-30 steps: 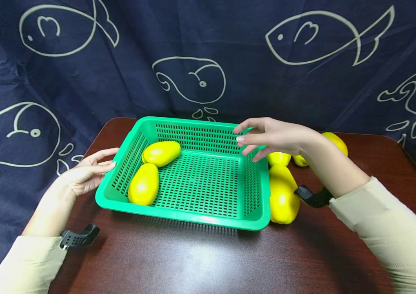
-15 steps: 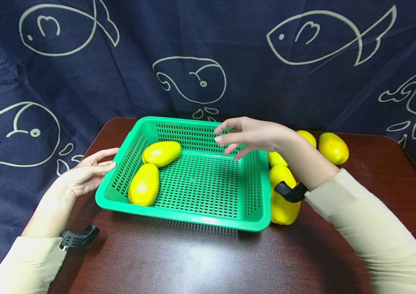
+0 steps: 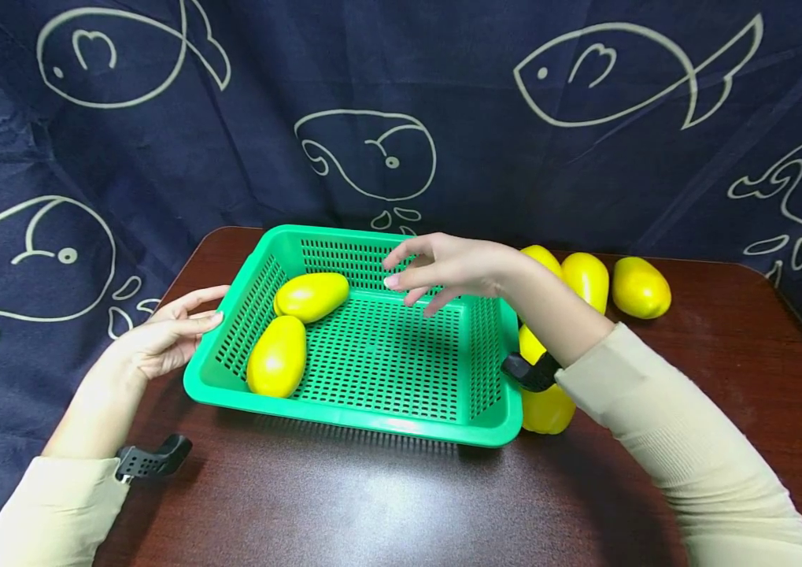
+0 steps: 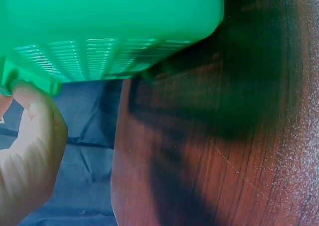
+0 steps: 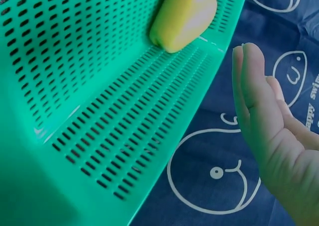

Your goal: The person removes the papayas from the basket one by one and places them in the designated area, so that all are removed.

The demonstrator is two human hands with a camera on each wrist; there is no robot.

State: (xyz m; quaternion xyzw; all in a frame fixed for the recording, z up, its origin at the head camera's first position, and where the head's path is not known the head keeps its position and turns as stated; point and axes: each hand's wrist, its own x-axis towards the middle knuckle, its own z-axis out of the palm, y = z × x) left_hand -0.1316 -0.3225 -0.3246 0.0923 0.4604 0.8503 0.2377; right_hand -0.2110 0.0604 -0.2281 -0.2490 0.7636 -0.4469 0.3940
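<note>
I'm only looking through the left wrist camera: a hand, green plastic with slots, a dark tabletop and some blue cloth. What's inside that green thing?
Observer: It's a green basket, and the head view shows at least two yellow fruits lying inside at its left end.
Visitor: Ooh! And the other hand, which I don't see at all: is it carrying another one?
Observer: No, the right hand holds nothing; its fingers are loosely bent with no fruit between them.
</note>
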